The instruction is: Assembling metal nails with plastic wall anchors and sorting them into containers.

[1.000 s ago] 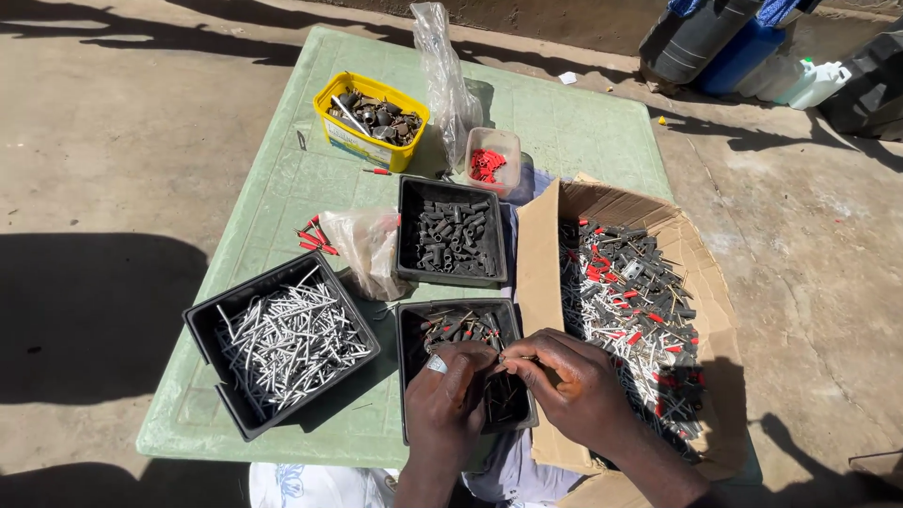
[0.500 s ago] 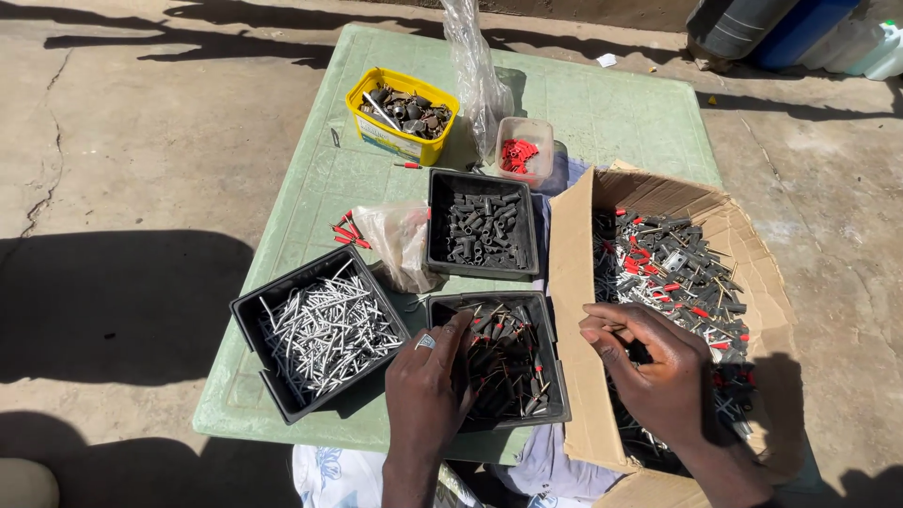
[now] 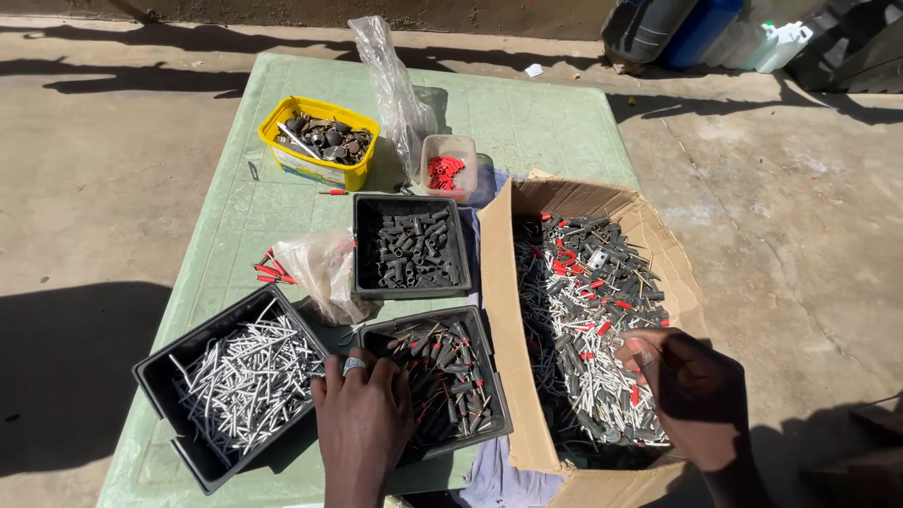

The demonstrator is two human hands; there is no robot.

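Observation:
My left hand (image 3: 362, 414), with a ring on one finger, rests on the near-left rim of a black tray (image 3: 499, 414) that holds dark pins with metal tips. Its fingers lie flat and hold nothing that I can see. My right hand (image 3: 682, 381) is inside a cardboard box (image 3: 499, 301) full of mixed white, black and red parts. The fingers curl over the heap, and whether they pinch a part is hidden. Left of my left hand a black tray (image 3: 155, 376) of white and silver pins sits at an angle.
A light green table (image 3: 536, 118) carries everything. Farther back stand a black tray of dark sleeves (image 3: 359, 245), a yellow tub of dark metal parts (image 3: 315, 165), a small clear tub of red pieces (image 3: 450, 155) and two clear plastic bags (image 3: 324, 268). Concrete ground surrounds the table; plastic containers (image 3: 715, 28) at top right.
Both hands were together over the near black tray. The right hand has moved right into the cardboard box while the left hand stayed at the tray's rim. The view has shifted.

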